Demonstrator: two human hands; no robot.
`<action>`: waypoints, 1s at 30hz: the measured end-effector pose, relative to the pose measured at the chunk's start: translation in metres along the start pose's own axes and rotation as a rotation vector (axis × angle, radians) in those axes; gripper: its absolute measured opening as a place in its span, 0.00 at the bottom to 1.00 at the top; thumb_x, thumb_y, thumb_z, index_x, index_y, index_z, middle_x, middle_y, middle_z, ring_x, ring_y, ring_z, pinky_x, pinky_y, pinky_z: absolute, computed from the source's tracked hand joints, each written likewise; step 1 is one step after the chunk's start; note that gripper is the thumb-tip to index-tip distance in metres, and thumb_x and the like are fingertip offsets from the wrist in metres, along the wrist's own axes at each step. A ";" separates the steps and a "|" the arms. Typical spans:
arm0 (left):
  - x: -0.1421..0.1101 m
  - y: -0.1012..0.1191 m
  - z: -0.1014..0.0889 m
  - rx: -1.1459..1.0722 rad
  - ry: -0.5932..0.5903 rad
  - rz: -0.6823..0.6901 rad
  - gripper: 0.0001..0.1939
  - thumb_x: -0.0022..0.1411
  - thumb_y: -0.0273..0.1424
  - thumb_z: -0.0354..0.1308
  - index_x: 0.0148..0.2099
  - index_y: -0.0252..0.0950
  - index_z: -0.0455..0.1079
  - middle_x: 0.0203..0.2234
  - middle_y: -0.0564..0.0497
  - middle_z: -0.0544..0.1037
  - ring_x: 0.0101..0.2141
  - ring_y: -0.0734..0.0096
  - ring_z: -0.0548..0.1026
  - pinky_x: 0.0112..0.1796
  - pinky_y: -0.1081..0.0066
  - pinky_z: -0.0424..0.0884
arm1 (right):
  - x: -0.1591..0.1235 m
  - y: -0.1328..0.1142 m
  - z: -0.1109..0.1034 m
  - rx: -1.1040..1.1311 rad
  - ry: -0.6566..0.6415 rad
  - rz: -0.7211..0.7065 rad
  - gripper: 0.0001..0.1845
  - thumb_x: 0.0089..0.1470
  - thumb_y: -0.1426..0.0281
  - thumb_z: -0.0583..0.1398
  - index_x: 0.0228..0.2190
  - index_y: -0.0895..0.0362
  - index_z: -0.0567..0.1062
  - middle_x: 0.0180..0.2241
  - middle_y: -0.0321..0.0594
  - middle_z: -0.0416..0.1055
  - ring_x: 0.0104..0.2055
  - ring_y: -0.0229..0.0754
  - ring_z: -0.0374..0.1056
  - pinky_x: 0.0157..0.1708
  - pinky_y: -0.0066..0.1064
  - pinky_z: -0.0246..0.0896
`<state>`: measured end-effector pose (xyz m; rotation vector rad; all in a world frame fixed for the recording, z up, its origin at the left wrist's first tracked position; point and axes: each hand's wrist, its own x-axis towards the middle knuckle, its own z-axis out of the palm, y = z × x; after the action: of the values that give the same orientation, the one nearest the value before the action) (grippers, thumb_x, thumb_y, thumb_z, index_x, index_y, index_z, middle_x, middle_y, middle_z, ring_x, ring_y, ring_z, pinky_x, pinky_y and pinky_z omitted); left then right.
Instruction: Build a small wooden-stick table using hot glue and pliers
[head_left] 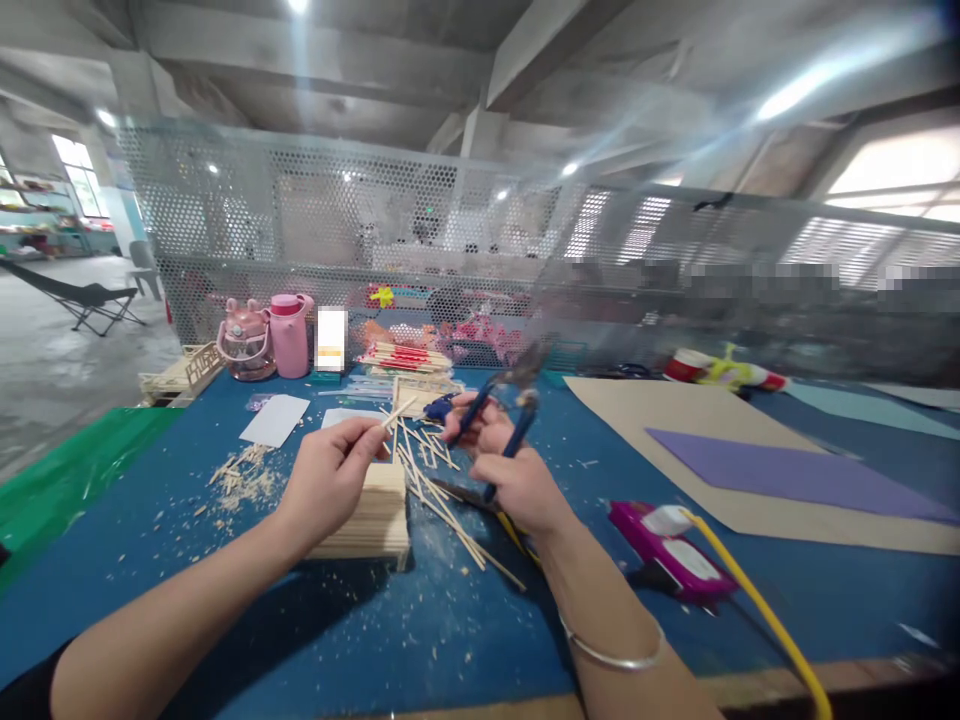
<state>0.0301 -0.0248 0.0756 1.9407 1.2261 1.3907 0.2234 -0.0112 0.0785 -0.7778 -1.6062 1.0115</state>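
The left hand, above the slatted wooden block, pinches a thin stick whose long axis slants forward and rightward. Right of the block, the right hand grips blue-handled pliers, handles spread, apart from the stick.

2 bare forearms reaching forward, left hand pinching, right hand gripping
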 end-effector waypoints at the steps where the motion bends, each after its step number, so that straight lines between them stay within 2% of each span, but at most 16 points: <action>1: 0.001 -0.002 0.000 -0.005 0.006 -0.023 0.15 0.61 0.37 0.48 0.29 0.35 0.70 0.21 0.53 0.74 0.26 0.72 0.70 0.30 0.74 0.64 | 0.000 0.002 -0.004 -0.183 0.016 0.006 0.31 0.32 0.79 0.51 0.44 0.53 0.64 0.36 0.39 0.66 0.43 0.45 0.63 0.49 0.43 0.54; 3: 0.002 -0.004 0.002 -0.014 0.010 -0.033 0.14 0.60 0.37 0.47 0.29 0.35 0.70 0.20 0.54 0.73 0.25 0.73 0.70 0.29 0.74 0.64 | -0.002 0.006 -0.006 -0.498 -0.029 0.008 0.33 0.34 0.79 0.52 0.47 0.54 0.64 0.40 0.42 0.65 0.46 0.47 0.61 0.51 0.44 0.52; 6: 0.001 -0.004 0.006 0.006 0.006 -0.016 0.15 0.61 0.36 0.47 0.28 0.35 0.69 0.20 0.54 0.73 0.25 0.73 0.69 0.29 0.74 0.63 | -0.006 0.009 0.000 -0.722 -0.154 -0.023 0.35 0.36 0.80 0.51 0.51 0.56 0.61 0.46 0.45 0.63 0.49 0.47 0.58 0.52 0.43 0.52; 11: 0.000 -0.002 0.008 0.037 -0.038 0.012 0.16 0.61 0.35 0.46 0.25 0.35 0.66 0.20 0.54 0.71 0.25 0.74 0.67 0.28 0.74 0.61 | -0.010 0.008 0.007 -0.806 -0.189 -0.048 0.37 0.37 0.81 0.51 0.53 0.59 0.59 0.46 0.47 0.64 0.47 0.46 0.60 0.50 0.41 0.55; 15: 0.001 0.000 0.005 0.071 -0.061 0.025 0.17 0.61 0.36 0.46 0.23 0.35 0.65 0.19 0.55 0.70 0.24 0.74 0.66 0.28 0.75 0.60 | -0.009 0.008 0.005 -0.825 -0.177 -0.092 0.36 0.38 0.80 0.52 0.52 0.57 0.61 0.45 0.45 0.66 0.46 0.45 0.61 0.48 0.40 0.56; 20: 0.000 -0.001 0.003 0.120 -0.062 0.015 0.17 0.61 0.35 0.46 0.22 0.35 0.64 0.17 0.55 0.69 0.22 0.75 0.65 0.27 0.75 0.59 | -0.006 0.018 0.009 -0.835 -0.132 -0.110 0.32 0.38 0.80 0.53 0.49 0.55 0.64 0.42 0.42 0.69 0.40 0.44 0.64 0.42 0.36 0.60; 24: 0.001 -0.002 0.002 0.142 -0.037 -0.032 0.17 0.60 0.35 0.46 0.22 0.35 0.65 0.17 0.55 0.69 0.22 0.75 0.65 0.26 0.75 0.59 | -0.003 0.033 0.018 -0.889 -0.020 -0.174 0.31 0.36 0.78 0.54 0.48 0.62 0.66 0.46 0.49 0.68 0.47 0.49 0.63 0.48 0.39 0.57; 26: 0.002 -0.001 0.001 0.159 -0.025 -0.035 0.16 0.59 0.35 0.46 0.22 0.35 0.65 0.16 0.55 0.69 0.21 0.75 0.65 0.25 0.75 0.58 | -0.003 0.037 0.022 -0.942 0.050 -0.176 0.32 0.36 0.77 0.54 0.48 0.65 0.65 0.46 0.53 0.68 0.47 0.51 0.62 0.49 0.41 0.57; 30: 0.002 0.004 -0.003 0.187 -0.003 -0.017 0.16 0.59 0.35 0.47 0.23 0.35 0.66 0.15 0.56 0.68 0.19 0.76 0.63 0.23 0.75 0.56 | -0.006 0.037 0.029 -1.026 0.160 -0.185 0.32 0.37 0.75 0.53 0.48 0.65 0.65 0.43 0.54 0.67 0.46 0.53 0.61 0.49 0.45 0.56</action>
<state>0.0291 -0.0253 0.0805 2.0490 1.4127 1.3049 0.1971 -0.0073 0.0394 -1.2960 -1.9786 -0.0870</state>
